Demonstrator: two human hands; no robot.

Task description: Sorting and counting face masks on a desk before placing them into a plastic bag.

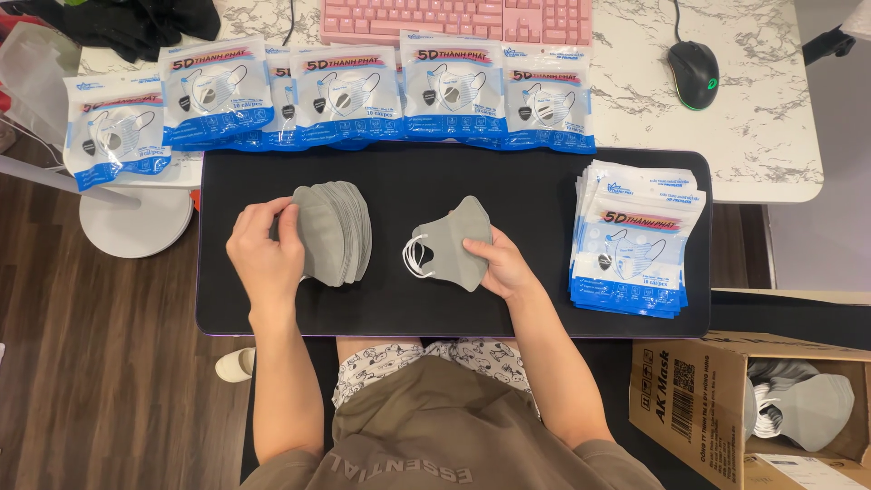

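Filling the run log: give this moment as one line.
left hand: on mask stack | right hand: holds grey mask | surface: black mat

Setting: home desk used as a small packing station, probably in a living room or bedroom, though little of the room shows. Evidence: white marble-pattern tabletop (771, 118) bearing a pink keyboard (454, 18) and a black computer mouse (694, 73); black desk mat (526, 181); dark wood-plank floor (109, 363); a slipper (236, 365) under the desk; an open cardboard carton (689, 399) of grey masks; a stack of empty printed pouches (635, 240); a row of filled packets (363, 95).
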